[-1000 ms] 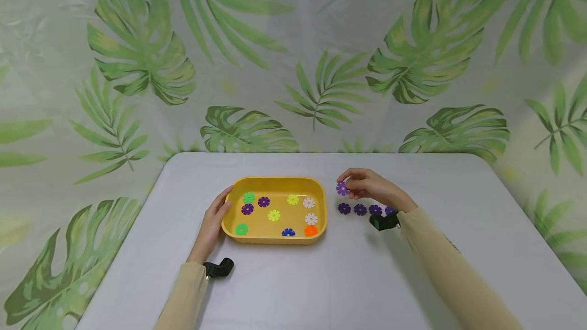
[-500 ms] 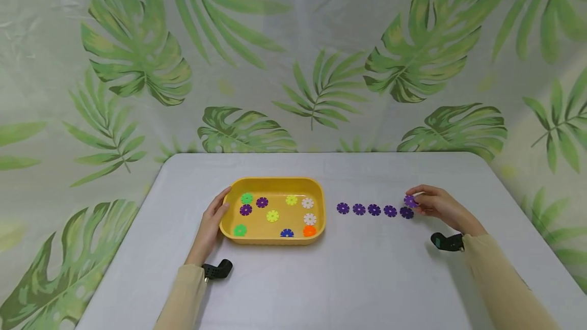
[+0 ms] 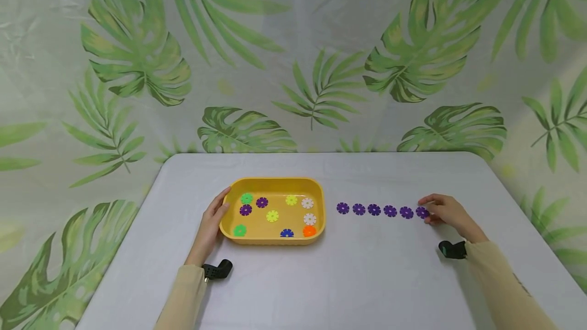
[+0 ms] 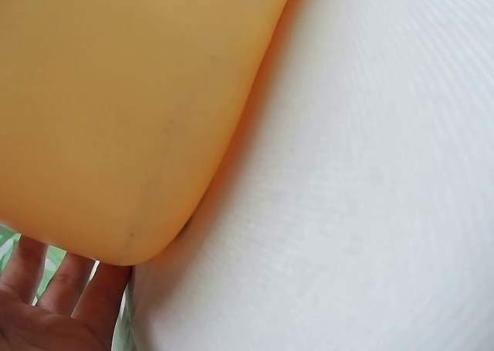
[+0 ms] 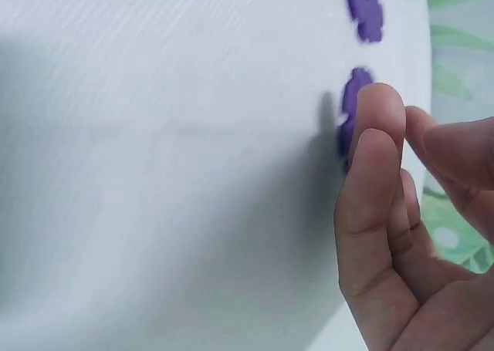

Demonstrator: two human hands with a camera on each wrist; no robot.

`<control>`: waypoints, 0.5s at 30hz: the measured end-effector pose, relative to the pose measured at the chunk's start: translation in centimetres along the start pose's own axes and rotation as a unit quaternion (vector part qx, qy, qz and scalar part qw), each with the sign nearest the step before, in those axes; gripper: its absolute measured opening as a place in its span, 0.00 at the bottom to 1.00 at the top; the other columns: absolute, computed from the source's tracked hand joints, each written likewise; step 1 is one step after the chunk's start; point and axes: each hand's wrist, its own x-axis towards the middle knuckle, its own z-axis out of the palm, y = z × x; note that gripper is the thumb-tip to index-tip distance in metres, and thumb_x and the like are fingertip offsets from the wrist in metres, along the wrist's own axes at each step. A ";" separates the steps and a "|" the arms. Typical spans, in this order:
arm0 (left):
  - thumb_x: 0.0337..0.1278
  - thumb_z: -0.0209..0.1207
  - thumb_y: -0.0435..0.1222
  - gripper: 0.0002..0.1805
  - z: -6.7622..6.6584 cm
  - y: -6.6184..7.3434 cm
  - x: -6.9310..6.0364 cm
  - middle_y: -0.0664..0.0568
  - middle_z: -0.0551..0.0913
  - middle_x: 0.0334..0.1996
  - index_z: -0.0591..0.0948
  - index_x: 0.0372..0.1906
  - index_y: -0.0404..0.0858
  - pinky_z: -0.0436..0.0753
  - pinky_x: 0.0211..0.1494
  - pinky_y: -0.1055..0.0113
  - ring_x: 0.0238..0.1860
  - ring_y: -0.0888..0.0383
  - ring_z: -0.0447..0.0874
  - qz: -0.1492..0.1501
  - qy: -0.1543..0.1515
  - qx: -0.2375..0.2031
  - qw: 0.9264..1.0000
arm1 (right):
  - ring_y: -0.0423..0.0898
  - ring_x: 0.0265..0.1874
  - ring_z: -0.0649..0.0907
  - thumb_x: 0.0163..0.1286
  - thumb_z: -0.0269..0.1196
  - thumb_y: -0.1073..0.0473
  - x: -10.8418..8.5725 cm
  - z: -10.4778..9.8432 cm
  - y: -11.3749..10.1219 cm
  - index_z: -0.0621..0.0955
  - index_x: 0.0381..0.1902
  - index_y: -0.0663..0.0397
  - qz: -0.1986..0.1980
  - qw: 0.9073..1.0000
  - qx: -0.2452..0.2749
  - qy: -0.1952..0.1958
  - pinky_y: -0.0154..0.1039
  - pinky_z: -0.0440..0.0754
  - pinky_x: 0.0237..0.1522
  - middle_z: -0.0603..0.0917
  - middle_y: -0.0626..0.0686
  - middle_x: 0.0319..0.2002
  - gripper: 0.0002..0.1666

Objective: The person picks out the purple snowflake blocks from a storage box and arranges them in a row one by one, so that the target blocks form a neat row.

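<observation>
Six purple notched discs [image 3: 374, 210] lie flat on the white bench [image 3: 357, 284], right of centre in the frame; round, so no single pointing direction, but their row has a long axis running left to right, dipping slightly at the right. Right hand [image 3: 451, 215] is at the right end, thumb and index finger a little apart about the last disc [image 3: 420, 213]; can't tell if they pinch it. Right wrist view shows fingertips partly covering that disc. Yellow tray [image 3: 275, 241], left of centre, long axis also left to right. Left hand [image 3: 212, 221] rests at its left side, fingers fairly straight, thumb spread from them, touching the wall. Inside, well apart mostly: two green discs [image 3: 240, 230], two purple, two yellow, two white, one blue disc [image 3: 287, 232] and one orange disc [image 3: 309, 231], lower right corner. Leaf-print backdrop [image 3: 415, 50] fills the upper frame.
</observation>
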 end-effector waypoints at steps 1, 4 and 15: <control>0.74 0.45 0.41 0.25 0.0 0.0 0.0 0.54 0.55 0.73 0.62 0.72 0.48 0.58 0.71 0.63 0.72 0.58 0.52 0.000 0.001 0.000 1.000 | 0.45 0.26 0.80 0.74 0.47 0.64 0.0 0.1 -0.4 0.70 0.55 0.77 -0.004 1.000 0.002 0.001 0.36 0.83 0.31 0.79 0.57 0.33 0.20; 0.74 0.45 0.41 0.25 -0.1 0.0 0.0 0.55 0.56 0.73 0.63 0.72 0.48 0.58 0.71 0.63 0.72 0.58 0.52 0.000 0.002 0.001 1.000 | 0.45 0.27 0.80 0.75 0.47 0.63 0.3 0.6 -2.1 0.69 0.57 0.77 -0.019 0.999 0.026 -0.002 0.37 0.83 0.33 0.78 0.60 0.37 0.21; 0.74 0.45 0.42 0.25 0.0 0.0 0.0 0.55 0.56 0.73 0.62 0.72 0.47 0.58 0.71 0.64 0.72 0.58 0.52 -0.001 0.000 -0.007 1.000 | 0.56 0.39 0.79 0.76 0.50 0.57 3.0 6.8 -11.7 0.70 0.59 0.70 -0.097 0.980 0.129 -0.116 0.44 0.82 0.47 0.75 0.61 0.45 0.22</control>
